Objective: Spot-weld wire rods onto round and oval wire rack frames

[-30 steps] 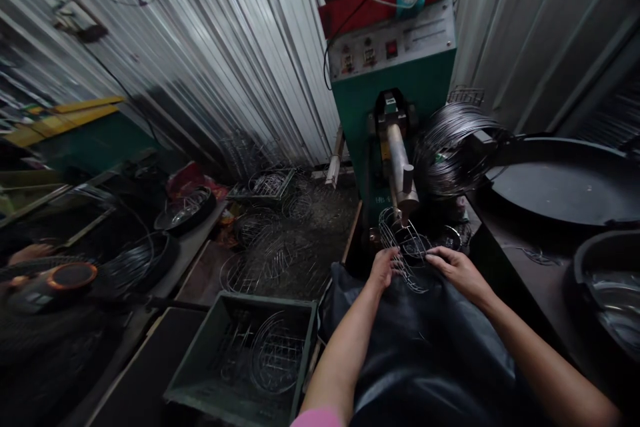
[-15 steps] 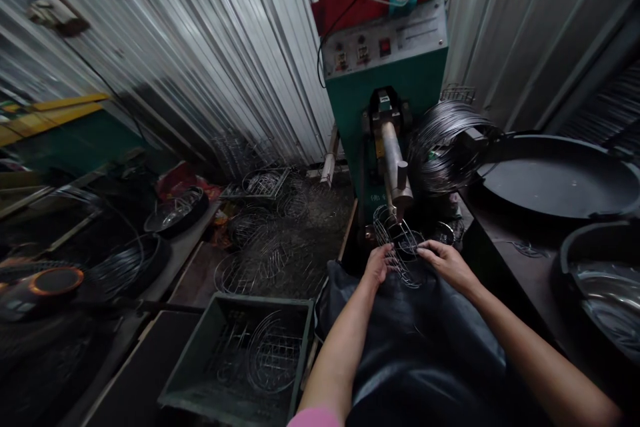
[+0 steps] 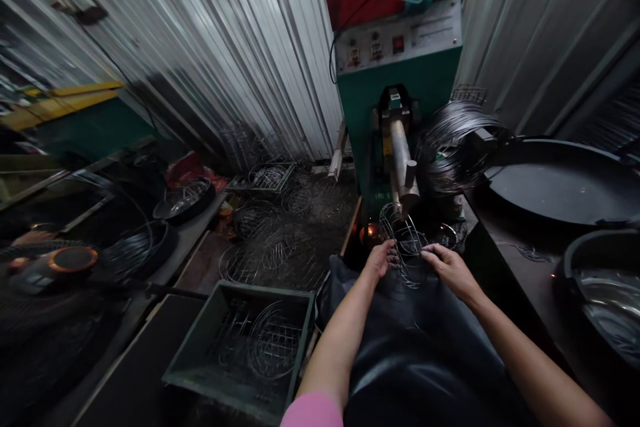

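A round wire rack (image 3: 411,275) of thin bent rods is tilted beneath the metal electrode arm (image 3: 404,147) of a green machine. My left hand (image 3: 383,258) is closed on its left side, fingers around the wires. On the right, my right hand (image 3: 447,268) pinches the edge of a wire ring (image 3: 423,238) at the rack with thumb and forefinger. The top of the rack meets the electrode tip, though I cannot make out the exact contact. A dark apron (image 3: 420,347) covers my lap below both hands.
A green crate (image 3: 235,395) with wire racks stands left of my lap; more wire racks (image 3: 273,250) pile up behind it. A wire coil (image 3: 455,140) hangs beside the machine (image 3: 350,103). At right are a wide black pan (image 3: 555,183) and a deep black basin (image 3: 567,260).
The view has shifted slightly, so the scene sits further right. An orange glow beside the electrode is brighter, and a small spark shows at the right-hand table. Both hands keep their hold.
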A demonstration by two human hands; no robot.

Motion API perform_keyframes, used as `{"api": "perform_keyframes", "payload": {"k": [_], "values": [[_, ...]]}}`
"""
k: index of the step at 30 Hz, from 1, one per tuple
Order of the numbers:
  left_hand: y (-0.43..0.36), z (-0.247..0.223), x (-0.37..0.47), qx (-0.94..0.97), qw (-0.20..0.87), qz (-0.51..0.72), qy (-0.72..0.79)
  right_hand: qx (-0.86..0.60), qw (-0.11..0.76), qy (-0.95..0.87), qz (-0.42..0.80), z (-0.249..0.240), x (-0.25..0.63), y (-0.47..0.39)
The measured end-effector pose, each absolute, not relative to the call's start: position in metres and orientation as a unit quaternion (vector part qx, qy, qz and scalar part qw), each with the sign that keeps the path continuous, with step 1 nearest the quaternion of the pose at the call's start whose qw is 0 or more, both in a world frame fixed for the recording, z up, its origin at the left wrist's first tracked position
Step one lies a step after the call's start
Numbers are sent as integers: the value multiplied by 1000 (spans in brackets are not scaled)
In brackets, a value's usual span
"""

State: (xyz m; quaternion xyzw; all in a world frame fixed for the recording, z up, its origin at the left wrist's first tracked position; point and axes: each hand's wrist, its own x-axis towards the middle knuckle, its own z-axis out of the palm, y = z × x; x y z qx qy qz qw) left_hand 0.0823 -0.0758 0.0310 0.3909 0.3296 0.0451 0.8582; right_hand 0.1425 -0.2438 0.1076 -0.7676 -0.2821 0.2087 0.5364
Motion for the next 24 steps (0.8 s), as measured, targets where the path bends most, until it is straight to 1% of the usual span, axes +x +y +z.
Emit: {"api": "perform_keyframes", "payload": {"k": [5, 11, 13, 15, 17, 19, 21, 24], "values": [[-73, 36, 90, 365, 861, 31, 352, -769, 534, -296, 190, 119, 151, -228], [-74, 31, 82, 387, 853, 18, 350, -738, 581, -254, 229, 116, 150, -230], [-73, 27, 69, 469, 809, 58, 349, -740, 581, -238, 239, 110, 146, -240], [-72, 25, 56, 596, 723, 143, 318, -740, 571, -235, 268, 102, 142, -250], [-71, 26, 49, 712, 630, 213, 227, -735, 558, -241, 301, 95, 137, -258], [-72, 28, 49, 777, 573, 229, 126, -734, 554, -244, 308, 90, 133, -261], [-76, 29, 56, 791, 563, 225, 80, -734, 562, -243, 293, 90, 130, -262], [-81, 25, 69, 768, 587, 241, 87, -740, 571, -244, 260, 96, 130, -260]]}}
